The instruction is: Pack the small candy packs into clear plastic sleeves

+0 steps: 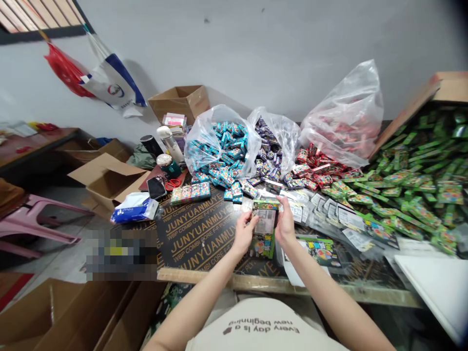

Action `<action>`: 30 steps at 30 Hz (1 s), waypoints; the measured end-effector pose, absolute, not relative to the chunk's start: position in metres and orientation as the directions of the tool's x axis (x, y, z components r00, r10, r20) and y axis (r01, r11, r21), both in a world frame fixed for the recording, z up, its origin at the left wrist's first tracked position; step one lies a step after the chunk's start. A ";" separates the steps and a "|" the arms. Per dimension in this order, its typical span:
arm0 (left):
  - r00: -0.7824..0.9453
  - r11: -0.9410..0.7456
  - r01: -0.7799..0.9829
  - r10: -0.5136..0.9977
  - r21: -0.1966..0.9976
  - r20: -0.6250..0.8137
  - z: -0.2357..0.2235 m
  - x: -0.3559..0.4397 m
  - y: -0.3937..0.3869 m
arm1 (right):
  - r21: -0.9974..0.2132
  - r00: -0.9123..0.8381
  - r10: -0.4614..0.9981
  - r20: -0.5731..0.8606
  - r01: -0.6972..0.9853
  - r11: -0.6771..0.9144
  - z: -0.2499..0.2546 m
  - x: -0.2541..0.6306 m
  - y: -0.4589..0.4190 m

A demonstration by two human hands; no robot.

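Two hands on one pack (263, 225), and they have it from both sides! The left hand (244, 233) grips the left edge, thumb laid over the front; the right hand (285, 222) grasps the opposite edge, fingers up by the top corner. So the pack sits squarely between the palms, green at top and bottom with a pale panel in the middle, over the dark, gold-lettered table (204, 234). Just beyond the fingers, small boxes galore: blue boxes (234, 141) spill from a clear bag ahead of the left hand, purple boxes (268, 163) lie straight past the pair, red boxes (320, 170) pour out beyond the right. And look right of that hand, a great slope of green boxes (409, 190), with a fan of labels (340, 217) nearer in! A colourful flat packet (321, 249) rests close by the right wrist, and brown sticks (373, 268) lie farther right. Over to the left hand's side, a row of boxes (190, 193), red scissors (172, 184), a phone (156, 187), and a tissue pack (134, 207) out farther left.
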State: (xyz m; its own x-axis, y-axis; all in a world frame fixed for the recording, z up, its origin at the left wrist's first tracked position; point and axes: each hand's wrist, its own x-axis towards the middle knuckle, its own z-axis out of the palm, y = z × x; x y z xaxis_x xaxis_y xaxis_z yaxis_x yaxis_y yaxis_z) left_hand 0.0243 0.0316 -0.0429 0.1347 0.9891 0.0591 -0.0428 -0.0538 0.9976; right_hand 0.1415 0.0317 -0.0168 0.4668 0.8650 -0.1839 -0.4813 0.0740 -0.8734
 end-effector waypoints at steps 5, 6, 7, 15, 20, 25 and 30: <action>0.107 0.207 -0.417 0.978 0.885 -0.178 -0.041 0.035 0.012 | -0.910 0.400 0.884 -0.241 -0.411 -0.062 -0.015 0.140 0.025; 0.106 0.245 -0.470 0.970 0.848 -0.221 -0.039 0.036 0.012 | -0.908 0.372 0.894 -0.249 -0.410 -0.082 -0.016 0.141 0.021; 0.103 0.274 -0.504 0.961 0.819 -0.258 -0.037 0.037 0.012 | -0.903 0.352 0.902 -0.250 -0.420 -0.086 -0.016 0.142 0.018; 0.225 0.430 -0.481 0.903 0.764 -0.366 -0.021 0.028 0.031 | -0.831 0.112 0.939 -0.326 -0.508 -0.228 -0.011 0.162 0.011; 0.184 0.134 -0.173 0.978 0.976 -0.102 -0.007 0.017 0.039 | -0.976 0.143 0.984 -0.105 -0.207 -0.074 -0.015 0.176 0.007; 0.304 0.063 0.002 0.951 0.998 -0.061 0.000 0.008 0.050 | -0.998 0.169 0.985 0.044 -0.026 0.049 -0.014 0.181 -0.001; 0.390 0.107 0.025 0.914 0.994 -0.108 0.002 0.008 0.059 | -1.000 0.125 0.992 -0.026 -0.012 -0.024 -0.007 0.184 0.006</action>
